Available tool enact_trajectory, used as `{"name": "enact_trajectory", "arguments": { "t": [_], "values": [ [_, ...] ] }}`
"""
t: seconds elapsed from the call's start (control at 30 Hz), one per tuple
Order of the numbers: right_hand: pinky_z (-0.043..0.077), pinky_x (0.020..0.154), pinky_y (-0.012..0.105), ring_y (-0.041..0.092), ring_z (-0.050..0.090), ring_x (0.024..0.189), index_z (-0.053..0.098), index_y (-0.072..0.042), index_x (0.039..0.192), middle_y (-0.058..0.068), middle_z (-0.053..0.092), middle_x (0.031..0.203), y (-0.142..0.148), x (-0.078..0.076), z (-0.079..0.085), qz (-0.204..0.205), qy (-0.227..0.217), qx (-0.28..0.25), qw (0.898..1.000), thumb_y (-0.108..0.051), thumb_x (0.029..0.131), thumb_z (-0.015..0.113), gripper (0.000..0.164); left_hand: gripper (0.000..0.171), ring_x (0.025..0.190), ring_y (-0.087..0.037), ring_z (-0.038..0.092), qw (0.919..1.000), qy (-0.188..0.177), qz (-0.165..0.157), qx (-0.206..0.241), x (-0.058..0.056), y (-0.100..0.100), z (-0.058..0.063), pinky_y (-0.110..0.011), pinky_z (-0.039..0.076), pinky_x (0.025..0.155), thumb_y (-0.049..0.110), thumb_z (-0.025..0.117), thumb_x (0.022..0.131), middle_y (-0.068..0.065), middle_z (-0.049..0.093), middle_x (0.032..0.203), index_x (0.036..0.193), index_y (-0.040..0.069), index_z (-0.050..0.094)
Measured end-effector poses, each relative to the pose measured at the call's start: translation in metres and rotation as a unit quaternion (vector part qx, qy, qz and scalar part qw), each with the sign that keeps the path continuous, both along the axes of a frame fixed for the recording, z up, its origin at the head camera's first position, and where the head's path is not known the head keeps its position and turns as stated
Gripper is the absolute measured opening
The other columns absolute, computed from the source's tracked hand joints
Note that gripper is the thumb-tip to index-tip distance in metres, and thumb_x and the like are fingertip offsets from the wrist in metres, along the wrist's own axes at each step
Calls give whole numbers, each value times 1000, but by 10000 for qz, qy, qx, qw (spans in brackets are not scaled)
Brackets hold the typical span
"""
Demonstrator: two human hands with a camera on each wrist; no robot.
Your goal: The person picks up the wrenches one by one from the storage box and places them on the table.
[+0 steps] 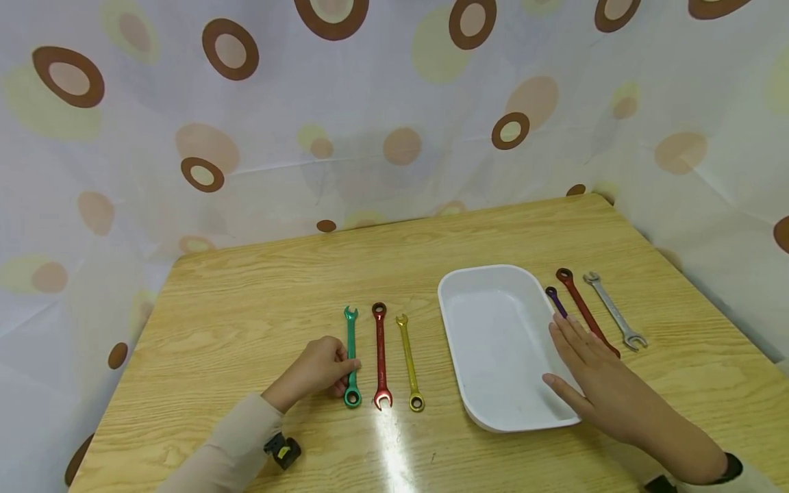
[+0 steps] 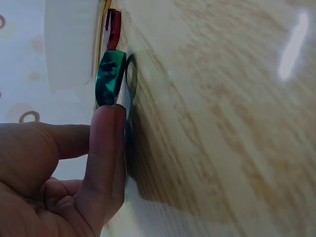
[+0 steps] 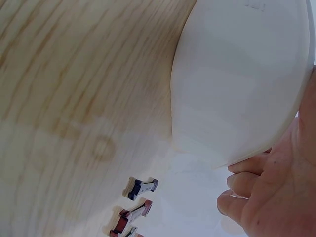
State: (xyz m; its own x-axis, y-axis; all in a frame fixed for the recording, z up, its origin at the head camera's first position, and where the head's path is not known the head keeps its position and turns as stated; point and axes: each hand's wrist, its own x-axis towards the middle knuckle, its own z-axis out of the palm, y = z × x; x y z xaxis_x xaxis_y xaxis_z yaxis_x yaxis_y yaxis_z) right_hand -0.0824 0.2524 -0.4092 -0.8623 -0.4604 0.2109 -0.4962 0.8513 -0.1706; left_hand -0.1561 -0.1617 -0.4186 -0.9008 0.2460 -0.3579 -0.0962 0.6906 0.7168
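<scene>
My left hand pinches a green combination wrench near its lower end, thumb on top. The ring end of that wrench shows just beyond the fingertips in the left wrist view, close above the wood. To its right lie a red wrench and a yellow wrench, roughly parallel. My right hand, fingers straight, is at the right side of a white tray; the thumb reaches over its rim. In the right wrist view the fingertips are beside the tray's outer wall.
Right of the tray lie a purple wrench, a second red wrench and a silver open-end wrench. The right hand partly hides the purple one. A patterned curtain stands behind the wooden table.
</scene>
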Motion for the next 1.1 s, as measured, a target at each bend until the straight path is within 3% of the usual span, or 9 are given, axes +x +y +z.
{"name": "enact_trajectory", "arguments": {
  "t": [0.33, 0.57, 0.87, 1.1],
  "values": [
    [-9, 113, 20, 13, -9, 146, 23, 7, 148, 25, 22, 154, 1, 1, 0, 8, 31, 24, 10000, -34, 97, 56, 73, 29, 43, -9, 60, 9986, 177, -264, -430, 0, 2, 5, -24, 51, 45, 12, 64, 92, -5, 60, 55, 66, 2, 61],
    [-9, 113, 21, 13, -10, 145, 25, 8, 147, 27, 24, 153, 2, -1, 2, 47, 130, 147, 9998, -35, 97, 56, 74, 38, 40, -8, 58, 9933, 420, -629, -868, -1, 6, 10, -16, 39, 39, 12, 66, 91, -1, 59, 47, 54, 4, 63],
    [-11, 112, 19, 13, -11, 145, 26, 8, 147, 27, 25, 152, 1, 0, 0, 14, 84, 124, 9999, -36, 96, 57, 74, 33, 46, -12, 63, 9960, 79, -496, -746, -2, 5, 8, -24, 51, 46, 13, 65, 91, -4, 61, 53, 60, 3, 64],
    [-11, 112, 20, 15, -9, 146, 24, 5, 148, 26, 24, 153, 1, -1, 1, 3, -23, 114, 9999, -38, 96, 57, 76, 32, 46, -14, 63, 9966, 149, -440, -677, 0, 5, 8, -25, 52, 46, 11, 66, 91, -5, 61, 53, 60, 2, 63]
  ]
}}
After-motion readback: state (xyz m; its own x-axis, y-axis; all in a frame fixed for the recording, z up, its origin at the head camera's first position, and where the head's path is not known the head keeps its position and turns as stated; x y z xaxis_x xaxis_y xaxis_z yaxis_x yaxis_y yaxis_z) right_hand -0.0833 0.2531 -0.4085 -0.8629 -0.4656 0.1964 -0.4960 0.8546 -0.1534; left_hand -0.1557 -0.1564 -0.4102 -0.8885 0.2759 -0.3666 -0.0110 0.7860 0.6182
